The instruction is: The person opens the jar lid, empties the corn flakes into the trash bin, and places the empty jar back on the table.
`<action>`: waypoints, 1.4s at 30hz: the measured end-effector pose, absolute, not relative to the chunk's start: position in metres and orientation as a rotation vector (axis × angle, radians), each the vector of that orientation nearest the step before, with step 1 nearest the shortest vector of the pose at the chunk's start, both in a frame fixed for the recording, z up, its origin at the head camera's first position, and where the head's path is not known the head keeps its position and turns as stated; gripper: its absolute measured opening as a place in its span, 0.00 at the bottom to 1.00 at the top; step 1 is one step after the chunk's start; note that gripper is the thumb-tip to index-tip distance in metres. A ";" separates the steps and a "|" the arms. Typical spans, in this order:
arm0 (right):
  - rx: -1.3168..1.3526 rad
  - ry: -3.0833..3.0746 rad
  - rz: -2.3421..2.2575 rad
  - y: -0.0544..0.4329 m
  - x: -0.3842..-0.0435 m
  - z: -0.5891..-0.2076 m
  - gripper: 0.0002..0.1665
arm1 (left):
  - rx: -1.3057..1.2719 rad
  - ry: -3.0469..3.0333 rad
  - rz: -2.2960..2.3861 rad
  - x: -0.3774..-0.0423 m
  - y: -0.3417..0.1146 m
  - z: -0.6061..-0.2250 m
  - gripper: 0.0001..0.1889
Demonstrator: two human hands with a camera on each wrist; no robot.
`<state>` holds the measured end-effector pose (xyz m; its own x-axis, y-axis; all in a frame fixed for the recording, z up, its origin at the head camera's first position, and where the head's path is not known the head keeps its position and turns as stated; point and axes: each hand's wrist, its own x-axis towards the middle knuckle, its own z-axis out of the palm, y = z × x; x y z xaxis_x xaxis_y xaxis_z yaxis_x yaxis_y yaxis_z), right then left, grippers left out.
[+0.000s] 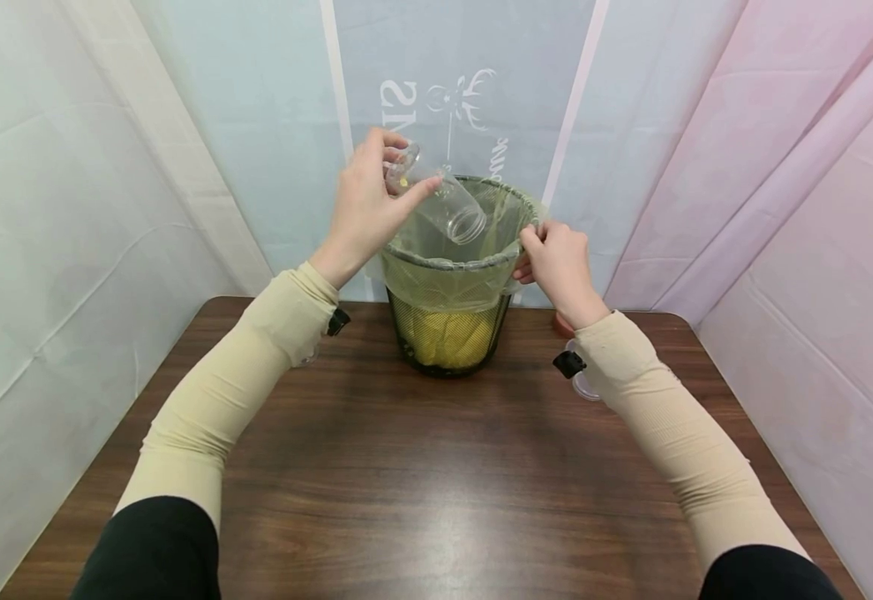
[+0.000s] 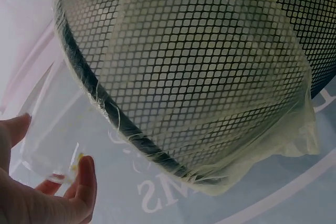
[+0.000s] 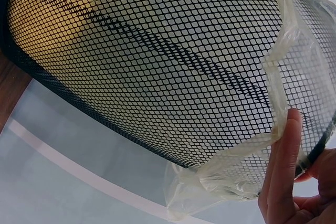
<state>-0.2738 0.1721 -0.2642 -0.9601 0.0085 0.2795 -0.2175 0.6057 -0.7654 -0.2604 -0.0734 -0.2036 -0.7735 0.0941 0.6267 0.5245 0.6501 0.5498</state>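
Observation:
My left hand [image 1: 369,196] grips a clear plastic jar [image 1: 440,198] by its base end, above the bin's mouth. The jar is tilted, its open threaded end pointing down and to the right into the bin. A few small yellow bits cling inside near its base. My right hand [image 1: 559,262] pinches the rim of the black mesh bin [image 1: 447,333] on the right side, fingers outside over the bag's edge. A thin yellowish bin bag [image 1: 436,279] lines the bin and folds over its rim. Yellow material shows through the mesh at the bottom.
The bin stands toward the back of the brown wooden table [image 1: 421,483]. Behind my right wrist lie a clear round lid [image 1: 586,387] and a red object [image 1: 562,323], both partly hidden. Another clear item [image 1: 307,358] peeks out by my left forearm. Curtains [image 1: 271,108] hang around the table.

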 end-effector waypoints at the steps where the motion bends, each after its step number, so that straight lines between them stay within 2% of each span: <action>1: 0.173 -2.578 1.282 0.172 -0.274 -0.264 0.22 | -0.526 -2.306 -0.956 -0.261 -0.073 -0.204 0.34; 7: 0.171 -2.574 1.309 0.172 -0.273 -0.265 0.21 | -0.690 -2.277 -0.863 -0.262 -0.073 -0.207 0.40; 14: 0.174 -2.578 1.288 0.173 -0.272 -0.264 0.21 | -0.592 -2.228 -1.053 -0.261 -0.074 -0.205 0.35; 17: 0.172 -2.579 1.292 0.173 -0.272 -0.264 0.21 | -0.568 -2.240 -0.994 -0.263 -0.075 -0.207 0.33; 22: 0.171 -2.583 1.293 0.174 -0.271 -0.264 0.22 | -0.531 -2.301 -0.867 -0.264 -0.078 -0.211 0.34; 29: 0.172 -2.585 1.282 0.175 -0.271 -0.264 0.22 | -0.452 -2.325 -0.970 -0.266 -0.080 -0.212 0.33; 42: 0.172 -2.583 1.289 0.175 -0.272 -0.264 0.21 | -0.489 -2.291 -0.957 -0.263 -0.082 -0.216 0.33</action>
<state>-0.2715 0.1746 -0.2641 -0.9620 0.0056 0.2730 -0.2149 0.6015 -0.7694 -0.2629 -0.0821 -0.2158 -0.7510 0.1009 0.6526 0.5351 0.6721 0.5118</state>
